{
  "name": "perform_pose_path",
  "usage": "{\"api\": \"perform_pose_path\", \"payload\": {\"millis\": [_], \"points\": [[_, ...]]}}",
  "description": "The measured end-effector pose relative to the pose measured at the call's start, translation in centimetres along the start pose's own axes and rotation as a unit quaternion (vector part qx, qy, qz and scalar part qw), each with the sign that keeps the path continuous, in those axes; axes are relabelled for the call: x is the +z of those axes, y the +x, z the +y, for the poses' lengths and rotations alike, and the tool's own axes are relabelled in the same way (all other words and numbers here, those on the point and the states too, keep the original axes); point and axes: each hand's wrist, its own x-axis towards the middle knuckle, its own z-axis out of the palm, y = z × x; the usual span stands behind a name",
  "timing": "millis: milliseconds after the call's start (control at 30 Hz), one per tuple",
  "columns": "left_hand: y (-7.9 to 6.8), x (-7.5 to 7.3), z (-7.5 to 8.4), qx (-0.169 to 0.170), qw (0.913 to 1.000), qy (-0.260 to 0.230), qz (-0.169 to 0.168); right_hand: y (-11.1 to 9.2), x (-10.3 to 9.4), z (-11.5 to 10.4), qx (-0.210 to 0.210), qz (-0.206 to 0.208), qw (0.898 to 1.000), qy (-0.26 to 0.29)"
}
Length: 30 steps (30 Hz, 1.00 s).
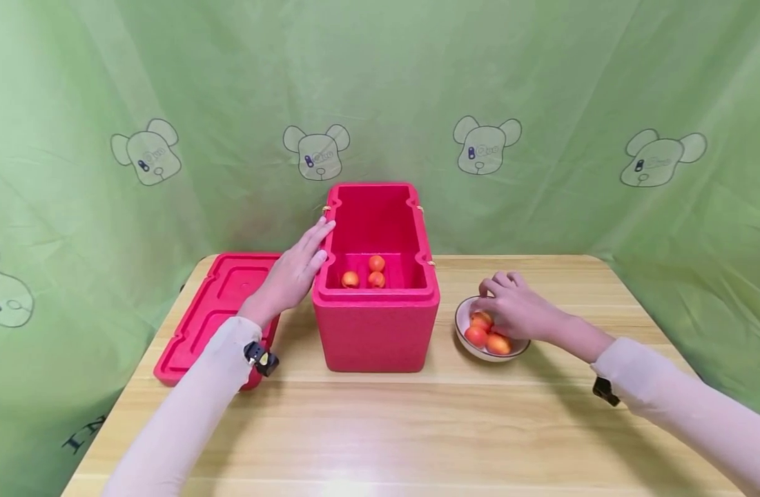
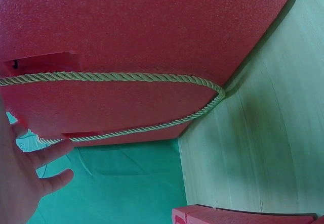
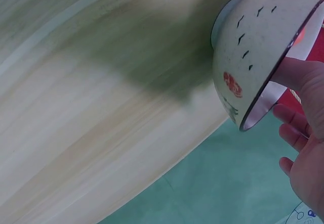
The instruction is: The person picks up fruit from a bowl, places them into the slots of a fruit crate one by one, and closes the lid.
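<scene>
A red foam box point(image 1: 375, 335) stands uncovered on the table, with three small orange-red fruits point(image 1: 376, 263) on its floor. My left hand point(image 1: 295, 271) rests against the box's left rim with its fingers extended. To the right is a white bowl point(image 1: 469, 306) with a dark rim and more orange-red fruits point(image 1: 498, 344) inside. My right hand point(image 1: 519, 307) reaches over the bowl's far right side, thumb and forefinger dipping in. The right wrist view shows the bowl's painted outside point(image 3: 253, 47) and the thumb inside the rim; whether a fruit lies between the fingertips is hidden.
The box's red lid point(image 1: 196, 321) lies on the table point(image 1: 380, 435) at the left, partly under my left forearm. A twisted rope handle point(image 2: 152, 77) hangs along the box's side. Green cloth point(image 1: 380, 83) with bear-head outlines surrounds the table.
</scene>
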Motion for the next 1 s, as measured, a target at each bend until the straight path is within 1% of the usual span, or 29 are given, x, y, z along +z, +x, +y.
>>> {"api": "perform_pose_path", "payload": {"millis": [133, 400, 567, 800, 1000], "points": [[0.05, -0.01, 0.05, 0.001, 1.0000, 0.001, 0.001, 0.06, 0.20, -0.03, -0.006, 0.001, 1.000, 0.000], [0.08, 0.01, -0.04, -0.001, 1.0000, 0.002, 0.000, 0.27, 0.19, 0.04, 0.005, -0.015, 1.000, -0.011], [-0.03, 0.09, 0.03, -0.008, 1.0000, -0.002, -0.004, 0.33, 0.12, 0.00, 0.003, -0.016, 1.000, -0.004], [-0.02, 0.12, -0.07, -0.008, 1.0000, -0.001, 0.000, 0.67, 0.03, -0.03, 0.005, -0.011, 1.000, 0.006], [0.01, 0.06, -0.07, -0.013, 0.9999, -0.004, -0.003, 0.78, 0.05, -0.09, 0.011, -0.030, 0.999, 0.004]]}}
